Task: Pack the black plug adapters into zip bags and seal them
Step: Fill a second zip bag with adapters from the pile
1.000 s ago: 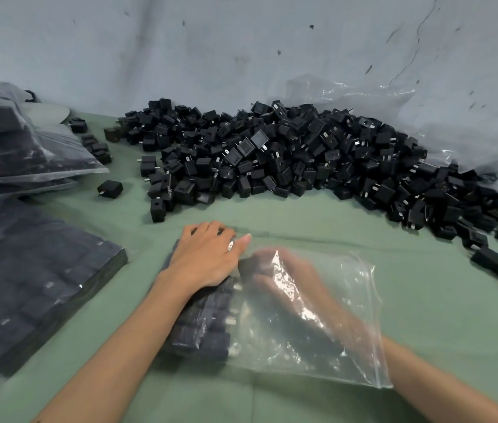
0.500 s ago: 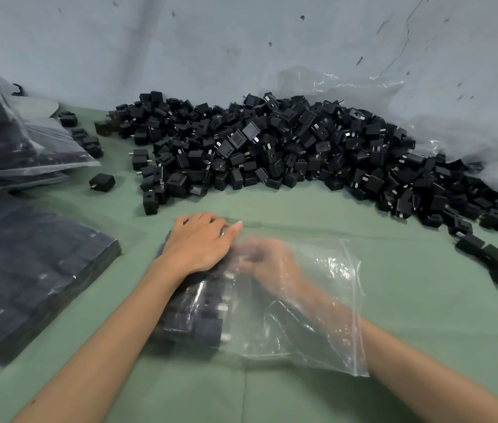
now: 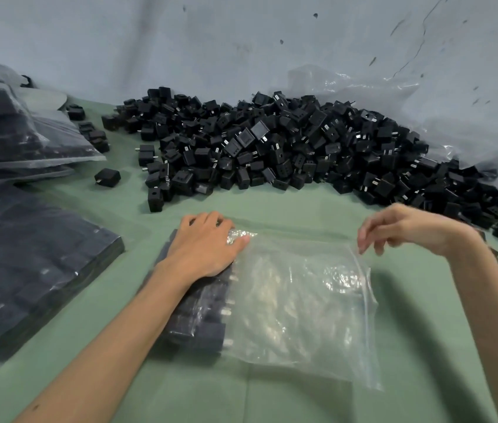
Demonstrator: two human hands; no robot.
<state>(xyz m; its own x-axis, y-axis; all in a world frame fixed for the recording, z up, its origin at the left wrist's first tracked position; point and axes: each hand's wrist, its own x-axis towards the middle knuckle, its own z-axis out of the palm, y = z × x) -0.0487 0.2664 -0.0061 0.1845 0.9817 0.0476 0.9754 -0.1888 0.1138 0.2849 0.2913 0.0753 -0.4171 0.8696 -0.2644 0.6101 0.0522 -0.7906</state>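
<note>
The right hand [image 3: 409, 227] has come out of the zip bag [image 3: 302, 300], where half a second ago it was buried to the wrist. It now hovers above the bag's open zip edge with its fingers loosely bent and apart, holding nothing that can be seen. The left hand [image 3: 205, 245] stays flat, fingers together, pressing on the row of adapters [image 3: 199, 319] already in the bag's left end. This suggests one batch has been placed and the next belongs in the bag's slack right part, so sealing looks some way off. The bag lies mid-table toward the near edge. The loose pile [image 3: 272, 154] runs along the back edge against the wall and curves down the right side, close to the right hand. Filled bags [image 3: 28, 264] crowd the left edge. A bare strip of table [image 3: 302, 209] between pile and bag leaves room to reach.
</note>
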